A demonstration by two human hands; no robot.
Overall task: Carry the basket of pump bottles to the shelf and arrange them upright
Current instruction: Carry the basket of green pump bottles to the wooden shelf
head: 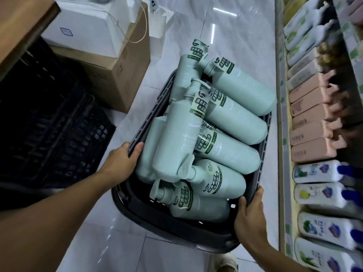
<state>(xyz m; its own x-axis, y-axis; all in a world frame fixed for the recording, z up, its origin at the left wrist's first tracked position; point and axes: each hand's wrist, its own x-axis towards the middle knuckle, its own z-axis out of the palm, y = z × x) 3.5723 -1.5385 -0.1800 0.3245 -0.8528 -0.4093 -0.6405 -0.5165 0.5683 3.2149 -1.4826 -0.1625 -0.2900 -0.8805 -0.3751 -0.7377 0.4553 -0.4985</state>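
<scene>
Mint-green pump bottles (pixel 177 134) lie piled on their sides in a dark grey slotted plastic basket (pixel 146 116), pumps pointing different ways. The stack is a few layers deep, and the two far bottles overhang the far rim. Left hand (pixel 119 163) grips the left long rim about mid-length, fingers curled over the edge into the basket, right by the nearest bottle; contact with it can't be told. Right hand (pixel 249 218) grips the right rim at the near corner, thumb inside the wall, fingers wrapped round the outside. The load sits between the two grips, with most of the bottles ahead of the right hand and level with or ahead of the left. The basket sits at an angle in view, far end toward the shelf side. Its carry handle (pixel 176 235) lies folded down across the near end. Basket is over glossy white floor tile (pixel 235 36); its underside is hidden, so floor contact can't be told. The shelf (pixel 282 154) runs just beside it on the right, stocked with pink bottles (pixel 312 132) and white bottles with blue pumps (pixel 318 171), all blurred. On the left are black crates (pixel 49 124) and a cardboard box (pixel 121 75) with a white box (pixel 84 30) on top. A shoe (pixel 224 262) shows below the basket's near end.
</scene>
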